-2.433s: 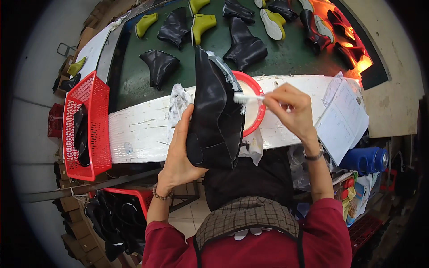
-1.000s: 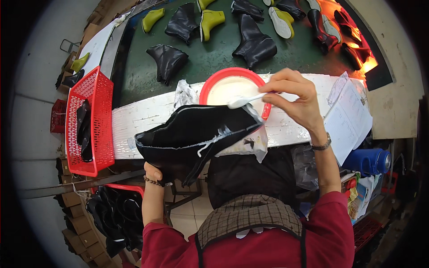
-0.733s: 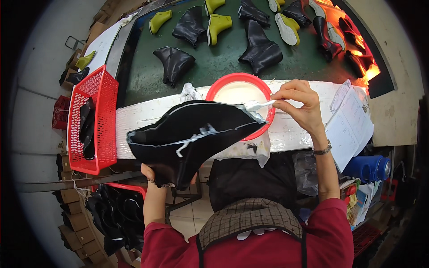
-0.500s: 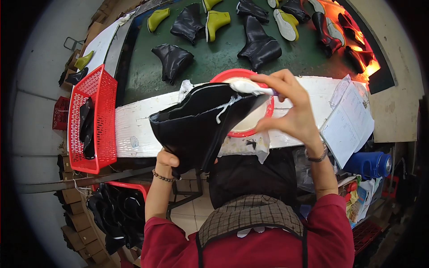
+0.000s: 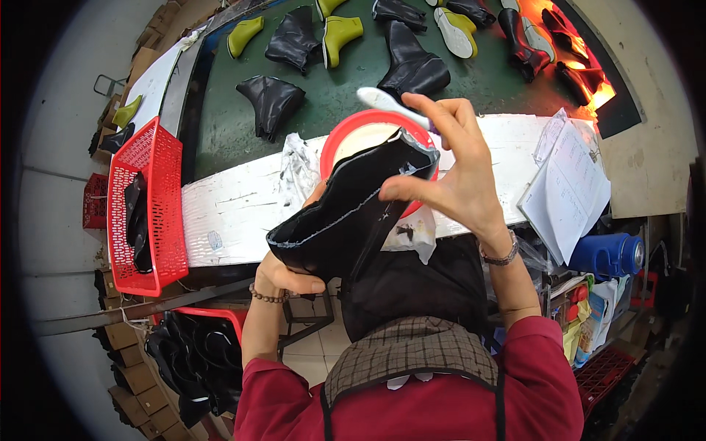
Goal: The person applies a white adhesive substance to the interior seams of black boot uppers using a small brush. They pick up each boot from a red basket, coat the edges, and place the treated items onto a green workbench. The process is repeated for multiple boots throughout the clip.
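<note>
My left hand (image 5: 289, 276) is closed around a black boot upper (image 5: 346, 231), tilted with its open side toward the top, above the near edge of the white bench. Pale residue runs along its cut edge. Between the fingers of my right hand (image 5: 468, 173) is a white-coated brush (image 5: 387, 105) with a bit of purple on its handle, pointing to the left. My right thumb is at the boot upper's far right part, where there is a white smear. Behind the boot upper stands a red bowl (image 5: 335, 137) with a creamy white substance, partly hidden.
Black and yellow-green boots (image 5: 343, 38) lie on the green conveyor (image 5: 213, 110), with an orange glow at its right end. A red basket (image 5: 168, 213) is at left. Crumpled white cloth (image 5: 298, 170), papers (image 5: 566, 191) and a blue flask (image 5: 607, 255) are nearby.
The brush has lifted off the boot upper and swung up over the bowl. My left hand has turned the boot upper and shifted it right. My right thumb has come onto the boot upper.
</note>
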Tool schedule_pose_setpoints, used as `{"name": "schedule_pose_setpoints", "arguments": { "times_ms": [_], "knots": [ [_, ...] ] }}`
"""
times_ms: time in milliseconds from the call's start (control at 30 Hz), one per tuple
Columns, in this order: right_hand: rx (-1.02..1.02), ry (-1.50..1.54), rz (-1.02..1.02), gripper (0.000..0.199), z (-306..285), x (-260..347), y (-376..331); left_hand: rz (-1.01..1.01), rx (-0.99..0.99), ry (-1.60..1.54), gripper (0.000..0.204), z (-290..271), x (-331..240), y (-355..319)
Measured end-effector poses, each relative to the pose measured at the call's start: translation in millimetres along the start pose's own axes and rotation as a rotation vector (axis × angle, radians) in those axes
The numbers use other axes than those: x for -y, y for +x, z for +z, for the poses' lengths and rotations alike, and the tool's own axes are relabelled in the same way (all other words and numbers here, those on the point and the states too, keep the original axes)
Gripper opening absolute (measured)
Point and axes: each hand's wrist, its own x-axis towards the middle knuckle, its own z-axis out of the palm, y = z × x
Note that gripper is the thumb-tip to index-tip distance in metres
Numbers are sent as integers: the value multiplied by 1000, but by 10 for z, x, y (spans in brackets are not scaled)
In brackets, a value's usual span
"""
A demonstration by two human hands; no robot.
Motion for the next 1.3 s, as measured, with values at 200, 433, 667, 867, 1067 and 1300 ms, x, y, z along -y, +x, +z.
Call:
{"name": "schedule_pose_setpoints", "arguments": {
  "times_ms": [200, 433, 667, 867, 1067, 1300],
  "knots": [
    [156, -348, 20, 35, -295, -696, -101, 53, 180, -330, 107, -364, 146, -231],
    [159, -47, 7, 17, -394, -559, -166, -7, 253, -599, 108, -473, 293, -259],
    [176, -44, -371, 18, -325, -333, 140, 174, 354, -641, 105, -301, 206, -84],
    [162, -131, -282, 16, -399, -627, -138, 205, 313, -637, 106, -333, 168, -156],
    [207, -102, -220, 18, -501, -653, -233, 197, 309, -637, 106, -342, 196, -146],
    [280, 7, -352, 12, -337, -434, 161, 95, 403, -633, 109, -291, 281, -50]
  ]
}}
